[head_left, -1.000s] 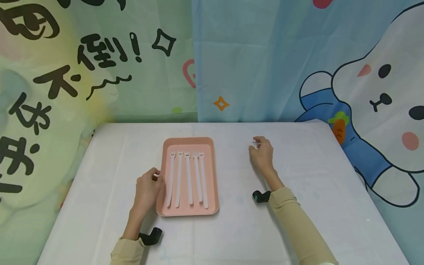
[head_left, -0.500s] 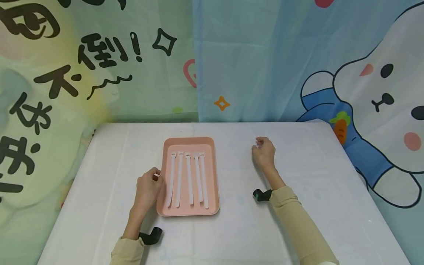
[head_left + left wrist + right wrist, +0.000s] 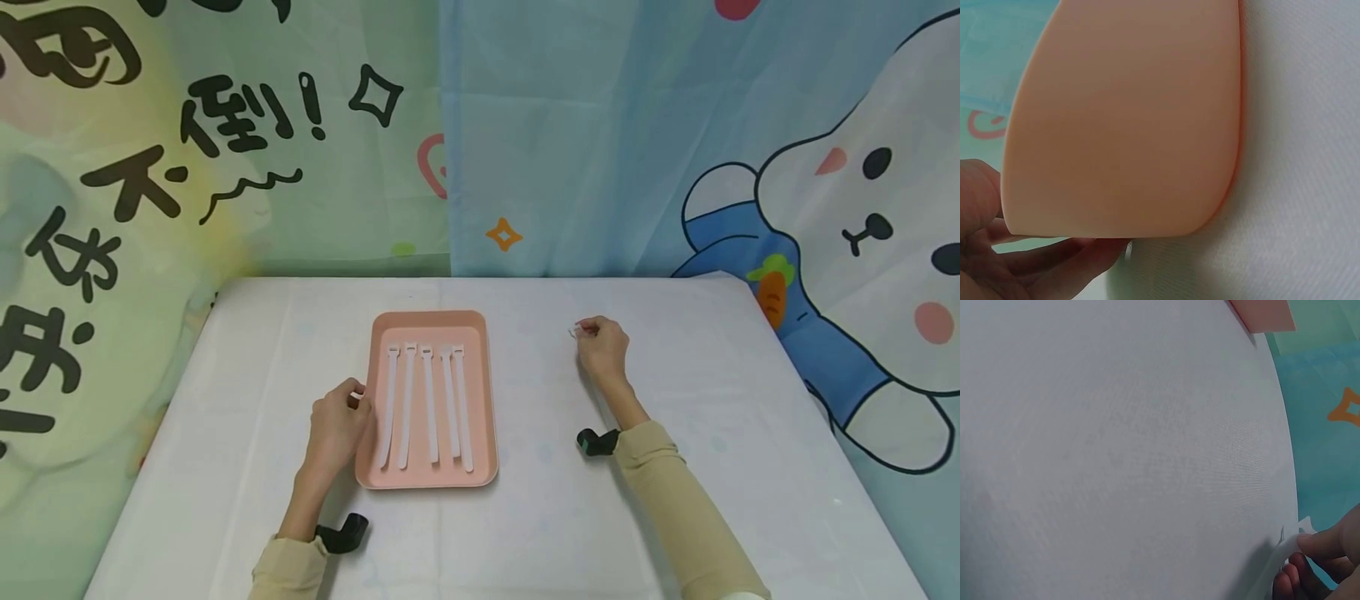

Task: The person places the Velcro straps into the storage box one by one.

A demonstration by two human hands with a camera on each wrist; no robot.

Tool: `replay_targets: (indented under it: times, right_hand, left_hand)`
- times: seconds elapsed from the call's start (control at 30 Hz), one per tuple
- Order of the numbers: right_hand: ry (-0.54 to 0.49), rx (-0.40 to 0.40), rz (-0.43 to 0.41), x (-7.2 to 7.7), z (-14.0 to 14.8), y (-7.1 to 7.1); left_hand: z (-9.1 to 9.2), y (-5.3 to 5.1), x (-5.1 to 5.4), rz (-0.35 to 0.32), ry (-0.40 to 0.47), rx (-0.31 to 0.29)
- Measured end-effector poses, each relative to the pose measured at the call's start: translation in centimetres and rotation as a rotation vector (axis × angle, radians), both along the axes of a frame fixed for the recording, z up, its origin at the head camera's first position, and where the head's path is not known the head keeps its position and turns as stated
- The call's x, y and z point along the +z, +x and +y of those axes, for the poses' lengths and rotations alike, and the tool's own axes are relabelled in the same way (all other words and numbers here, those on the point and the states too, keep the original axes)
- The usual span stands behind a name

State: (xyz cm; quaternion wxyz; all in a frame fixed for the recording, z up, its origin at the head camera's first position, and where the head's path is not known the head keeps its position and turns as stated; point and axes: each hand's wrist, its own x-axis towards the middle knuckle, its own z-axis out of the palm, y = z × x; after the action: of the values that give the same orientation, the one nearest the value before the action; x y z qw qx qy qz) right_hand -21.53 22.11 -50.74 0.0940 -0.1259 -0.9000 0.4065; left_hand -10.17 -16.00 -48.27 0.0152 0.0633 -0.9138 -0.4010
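A pink tray lies on the white table, with several white strap-like ties side by side in it, their slotted heads toward the far end. My left hand holds the tray's left edge; the left wrist view shows the tray wall close up, with thumb and fingers at its rim. Right of the tray and apart from it, my right hand pinches a small white piece. In the right wrist view this is a white strap between thumb and fingers, mostly hidden by the hand.
The white cloth-covered table ends at a printed curtain behind. Black wrist cameras sit on both wrists, the left camera near the tray's lower left corner and the right camera over the table.
My right hand has shifted slightly right and toward me, turning a little, so the tip of the white strap shows beyond its fingers. The left hand stays at the tray's edge.
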Motion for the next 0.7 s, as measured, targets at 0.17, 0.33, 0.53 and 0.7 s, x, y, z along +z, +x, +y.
replay_targets:
  times: [0.17, 0.33, 0.53, 0.7]
  right_hand:
    - [0.0, 0.004, 0.019, 0.2, 0.0, 0.3]
    - [0.018, 0.011, 0.038, 0.5, -0.1, 0.2]
    - [0.017, 0.027, 0.038, 1.1, -0.2, 0.3]
    - [0.018, 0.041, 0.023, 1.6, -0.4, 0.4]
  left_hand:
    - [0.0, 0.0, 0.0, 0.0, -0.003, -0.005]
    - [-0.1, -0.1, -0.1, -0.003, -0.001, -0.007]
    - [-0.2, -0.1, -0.2, -0.005, 0.003, -0.007]
    - [-0.2, -0.1, -0.2, -0.012, 0.01, -0.003]
